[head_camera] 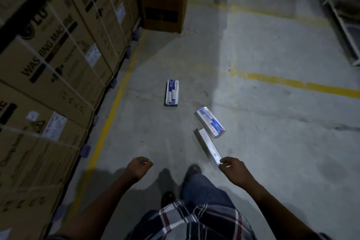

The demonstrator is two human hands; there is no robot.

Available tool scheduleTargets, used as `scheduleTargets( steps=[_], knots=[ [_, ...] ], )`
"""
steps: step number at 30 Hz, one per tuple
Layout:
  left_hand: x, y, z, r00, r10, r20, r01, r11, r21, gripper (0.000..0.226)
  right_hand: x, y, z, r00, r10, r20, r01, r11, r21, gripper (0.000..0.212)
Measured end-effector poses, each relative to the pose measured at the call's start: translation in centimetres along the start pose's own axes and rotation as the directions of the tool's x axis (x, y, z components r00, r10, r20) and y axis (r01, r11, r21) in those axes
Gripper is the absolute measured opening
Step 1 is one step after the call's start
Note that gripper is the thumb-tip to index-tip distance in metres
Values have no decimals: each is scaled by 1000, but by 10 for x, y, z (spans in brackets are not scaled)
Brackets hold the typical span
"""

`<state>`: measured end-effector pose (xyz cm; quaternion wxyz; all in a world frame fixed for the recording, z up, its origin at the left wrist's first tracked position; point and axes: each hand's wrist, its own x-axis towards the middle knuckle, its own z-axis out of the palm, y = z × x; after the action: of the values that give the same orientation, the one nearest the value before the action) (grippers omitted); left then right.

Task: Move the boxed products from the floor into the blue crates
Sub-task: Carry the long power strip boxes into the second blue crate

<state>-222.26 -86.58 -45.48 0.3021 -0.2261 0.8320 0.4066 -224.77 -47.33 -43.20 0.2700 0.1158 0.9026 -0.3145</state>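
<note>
Three boxed products lie on the concrete floor ahead of me. A white and blue box (171, 92) lies furthest away, pointing away from me. A second white and blue box (210, 122) lies at an angle to its right. A plain white box (207, 145) stands on its long edge just in front of that one. My right hand (232, 170) hangs over the near end of the plain box, fingers loosely curled, holding nothing. My left hand (138, 167) hangs loosely curled and holds nothing. No blue crate is in view.
Strapped washing machine cartons (48, 68) are stacked along the left behind a yellow floor line (109, 119). A tall carton (162, 0) stands at the far end. A metal rack (344, 21) is at the right. My feet (192, 170) are near the plain box.
</note>
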Motion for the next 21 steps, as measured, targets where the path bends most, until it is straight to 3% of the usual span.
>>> scheduleTargets(
  steps=[6, 9, 14, 19, 21],
  knots=[
    [82, 36, -20, 995, -69, 75, 59, 990, 128, 35, 115, -50, 9, 991, 36, 130, -35, 999, -8, 25],
    [121, 60, -31, 985, -84, 153, 58, 985, 162, 25, 175, -72, 16, 981, 24, 194, -20, 1000, -24, 22],
    [188, 120, -62, 980, -94, 174, 69, 987, 147, 39, 268, -111, -2, 952, 61, 301, -43, 997, -68, 22],
    [286, 196, -107, 978, -106, 177, 97, 993, 62, 21, 367, -164, -44, 967, 37, 250, -22, 998, -63, 19],
    [330, 221, -121, 990, -58, 130, 53, 998, 47, 34, 403, -182, -60, 972, 52, 229, -38, 997, -67, 14]
  ],
)
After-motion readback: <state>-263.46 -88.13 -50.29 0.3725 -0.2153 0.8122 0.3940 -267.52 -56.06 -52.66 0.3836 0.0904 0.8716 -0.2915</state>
